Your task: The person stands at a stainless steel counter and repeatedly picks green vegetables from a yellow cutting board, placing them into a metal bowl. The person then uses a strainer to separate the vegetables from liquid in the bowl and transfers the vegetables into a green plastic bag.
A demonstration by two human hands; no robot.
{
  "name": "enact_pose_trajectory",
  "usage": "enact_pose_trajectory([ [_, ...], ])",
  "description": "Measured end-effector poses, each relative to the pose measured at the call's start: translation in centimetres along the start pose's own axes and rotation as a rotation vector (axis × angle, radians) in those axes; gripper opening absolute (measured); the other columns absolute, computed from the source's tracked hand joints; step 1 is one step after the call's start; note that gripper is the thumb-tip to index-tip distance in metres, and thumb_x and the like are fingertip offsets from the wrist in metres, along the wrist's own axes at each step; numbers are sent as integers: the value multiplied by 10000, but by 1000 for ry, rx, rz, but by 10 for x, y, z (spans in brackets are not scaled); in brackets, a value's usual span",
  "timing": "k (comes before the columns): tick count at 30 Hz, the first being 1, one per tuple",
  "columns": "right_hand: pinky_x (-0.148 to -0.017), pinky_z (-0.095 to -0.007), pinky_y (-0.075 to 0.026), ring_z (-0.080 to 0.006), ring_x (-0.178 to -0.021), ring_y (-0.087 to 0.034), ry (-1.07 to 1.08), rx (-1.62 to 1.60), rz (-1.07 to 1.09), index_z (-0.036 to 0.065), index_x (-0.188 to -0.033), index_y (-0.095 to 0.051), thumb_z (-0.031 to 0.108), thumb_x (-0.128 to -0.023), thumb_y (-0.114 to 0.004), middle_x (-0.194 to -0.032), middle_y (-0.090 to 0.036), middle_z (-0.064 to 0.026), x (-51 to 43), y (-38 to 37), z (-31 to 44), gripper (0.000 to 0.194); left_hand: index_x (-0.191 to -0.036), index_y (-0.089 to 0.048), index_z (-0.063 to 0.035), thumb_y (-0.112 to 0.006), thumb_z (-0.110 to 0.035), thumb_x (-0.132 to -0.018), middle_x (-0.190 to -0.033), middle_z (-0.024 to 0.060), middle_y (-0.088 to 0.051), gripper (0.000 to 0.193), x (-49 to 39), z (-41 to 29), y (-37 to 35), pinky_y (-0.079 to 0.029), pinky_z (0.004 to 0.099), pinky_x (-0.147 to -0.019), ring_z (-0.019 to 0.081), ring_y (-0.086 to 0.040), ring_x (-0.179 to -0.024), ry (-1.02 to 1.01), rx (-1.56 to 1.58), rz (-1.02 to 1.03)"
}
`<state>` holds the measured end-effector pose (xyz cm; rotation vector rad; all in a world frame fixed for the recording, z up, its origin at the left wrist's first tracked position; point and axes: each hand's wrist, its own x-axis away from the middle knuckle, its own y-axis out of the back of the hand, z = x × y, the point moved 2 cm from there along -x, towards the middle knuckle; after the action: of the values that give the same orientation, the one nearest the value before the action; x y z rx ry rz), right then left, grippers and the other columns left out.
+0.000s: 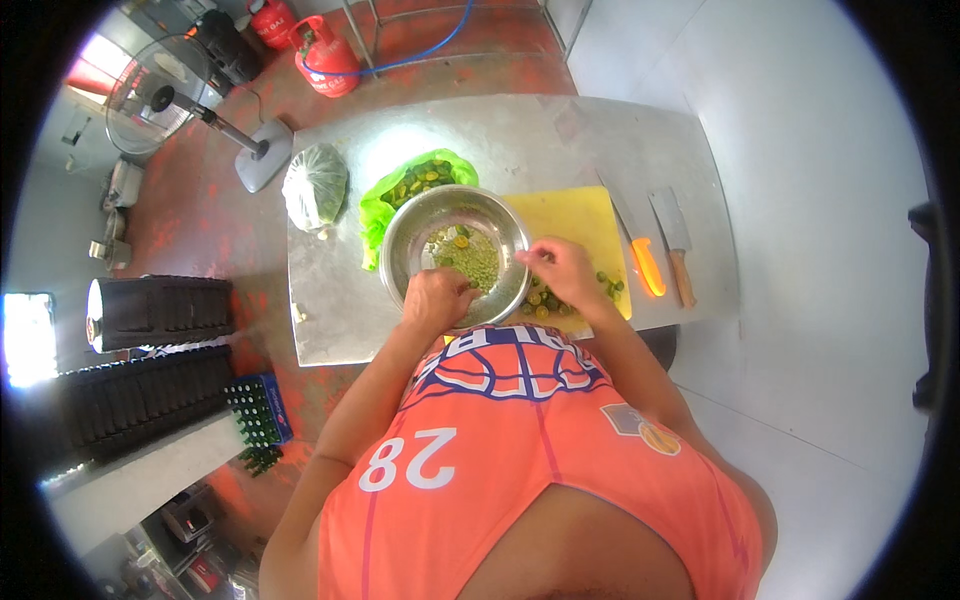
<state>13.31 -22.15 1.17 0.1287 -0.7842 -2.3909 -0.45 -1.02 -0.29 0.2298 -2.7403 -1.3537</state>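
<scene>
A wide stainless steel bowl (393, 259) stands before me, with liquid, seeds and a piece of green citrus (461, 241) in it. My left hand (437, 298) reaches over the bowl's near rim with its fingers curled down inside; what they hold is hidden. Over the right rim is my right hand (556, 268), thumb and fingertips brought close together, and I cannot tell whether something small is between them. Several small green citrus fruits, some cut, (541, 304) lie on the yellow cutting board (574, 217) beneath and beside that hand. Behind the bowl, a green plastic bag (375, 214) holds many cut citrus pieces.
Right of the board lie an orange-handled knife (646, 266) and a wooden-handled cleaver (679, 251). A tied clear bag (315, 187) sits on the metal table (330, 300) at the left. A pedestal fan (259, 150) and red gas cylinders (330, 64) stand beyond; a wall (810, 225) is at the right.
</scene>
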Motion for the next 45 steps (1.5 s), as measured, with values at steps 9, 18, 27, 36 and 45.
enact_pose_trajectory([
  [9, -742, -459, -582, -306, -911, -682, 266, 719, 111, 84, -967, -710, 182, -902, -657, -991, -652, -85, 30, -30, -58, 129, -753, -788, -59, -776, -405, -881, -676, 188, -686, 369, -29, 2, -1, -552, 473, -631, 391, -683, -635, 41, -149, -51],
  [18, -732, -441, -576, -282, -919, -680, 300, 680, 15, 79, -959, -703, 181, -934, -622, -969, -664, -94, 24, -41, -76, 133, -868, -795, -50, -756, -295, -926, -746, 211, -702, 255, -78, 5, 85, -541, 454, -623, 389, -686, -657, 103, -138, -375],
  [27, -727, -376, -544, -264, -857, -687, 187, -9, 46, 97, -1067, -758, 123, -874, -796, -1002, -683, -79, 33, 22, 11, 199, -1162, -791, -20, -795, -137, -923, -945, 85, -799, 266, -32, -19, 39, -581, 304, -797, 125, -740, -868, 247, 620, 273],
  [36, -756, -382, -563, -275, -869, -704, 417, 21, 97, 170, -1085, -790, 173, -887, -798, -1083, -660, -60, 10, -7, 28, 199, -1121, -799, -22, -876, -126, -823, -990, 111, -801, 325, -29, -5, 30, -588, 305, -859, 160, -755, -920, 178, 625, 432],
  [45, -724, -428, -575, -301, -906, -691, 201, 588, 2, 122, -987, -749, 159, -908, -663, -981, -666, -76, 32, -18, -57, 123, -964, -825, -64, -866, -292, -808, -903, 150, -787, 280, -16, 6, 1, -600, 371, -753, 282, -771, -812, 134, 68, 140],
])
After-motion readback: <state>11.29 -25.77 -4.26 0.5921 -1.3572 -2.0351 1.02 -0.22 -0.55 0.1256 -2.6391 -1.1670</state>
